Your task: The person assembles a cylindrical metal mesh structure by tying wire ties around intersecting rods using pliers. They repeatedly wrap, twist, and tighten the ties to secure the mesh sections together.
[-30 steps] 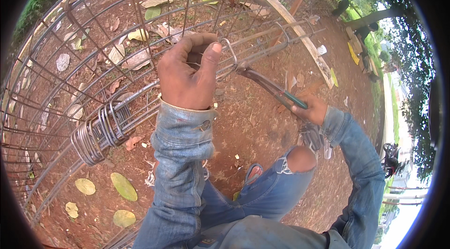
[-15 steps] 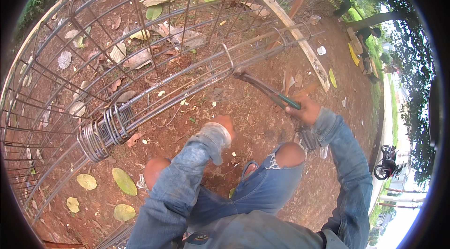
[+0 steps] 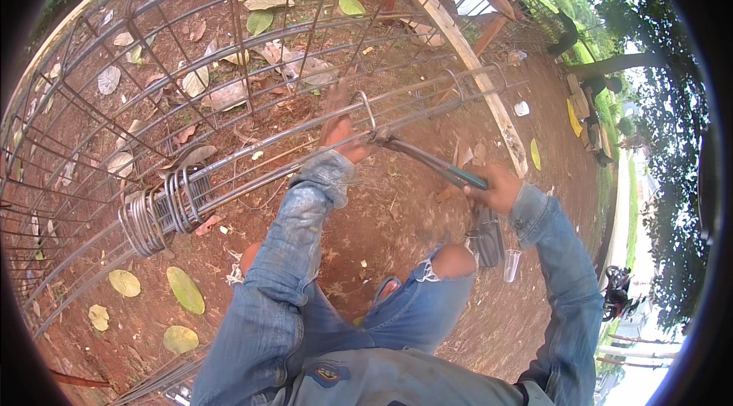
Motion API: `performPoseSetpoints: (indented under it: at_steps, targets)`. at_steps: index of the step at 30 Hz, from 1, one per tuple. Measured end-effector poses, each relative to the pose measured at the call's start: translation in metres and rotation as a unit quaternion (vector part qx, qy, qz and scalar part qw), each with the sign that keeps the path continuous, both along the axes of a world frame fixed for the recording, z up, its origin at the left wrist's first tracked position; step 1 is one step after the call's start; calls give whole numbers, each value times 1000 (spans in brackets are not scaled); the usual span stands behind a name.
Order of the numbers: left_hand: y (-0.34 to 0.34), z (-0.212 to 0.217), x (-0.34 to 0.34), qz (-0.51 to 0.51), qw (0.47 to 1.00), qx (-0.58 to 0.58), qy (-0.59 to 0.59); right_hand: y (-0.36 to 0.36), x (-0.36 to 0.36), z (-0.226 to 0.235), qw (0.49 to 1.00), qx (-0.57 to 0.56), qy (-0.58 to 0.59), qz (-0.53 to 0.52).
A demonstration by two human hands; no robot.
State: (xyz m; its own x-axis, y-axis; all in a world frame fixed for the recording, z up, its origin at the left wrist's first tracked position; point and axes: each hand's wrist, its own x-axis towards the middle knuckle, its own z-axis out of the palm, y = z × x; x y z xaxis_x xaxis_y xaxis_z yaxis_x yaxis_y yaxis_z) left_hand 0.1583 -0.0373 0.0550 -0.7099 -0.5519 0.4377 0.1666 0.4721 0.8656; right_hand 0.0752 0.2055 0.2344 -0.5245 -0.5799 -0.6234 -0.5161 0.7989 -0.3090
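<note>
The pincers (image 3: 431, 161) are held just right of the picture's middle, their long axis running from the green handle at about four o'clock to the head at ten o'clock, where the head meets a steel ring (image 3: 365, 109) on the long bars (image 3: 252, 169). Half a second ago the left hand was drawn back near the knee; now the left hand (image 3: 341, 131) is stretched out to the bars beside the ring, its fingers loosely curled about them. The right hand (image 3: 498, 188) is clenched on the handle, as before. A bundle of rings (image 3: 164, 211) is stacked on the bars at eight o'clock. A wooden plank (image 3: 466, 54) lies at one o'clock.
</note>
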Motion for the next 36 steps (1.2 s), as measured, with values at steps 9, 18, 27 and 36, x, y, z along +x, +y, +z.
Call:
performPoseSetpoints:
  at_steps: [9,18,27,36]
  targets:
    - [4,-4,-11,28,1000,-4,9,7,30,-13,991,-22,-92,-89]
    - [8,0,-11,24,1000,0,-6,37,48,-48,739,-131,-571,-333]
    - [5,3,-11,38,999,17,-21,23,74,-29,914,-117,-301,-247]
    - [16,-14,-26,74,997,3,7,7,110,-5,980,-77,144,-118]
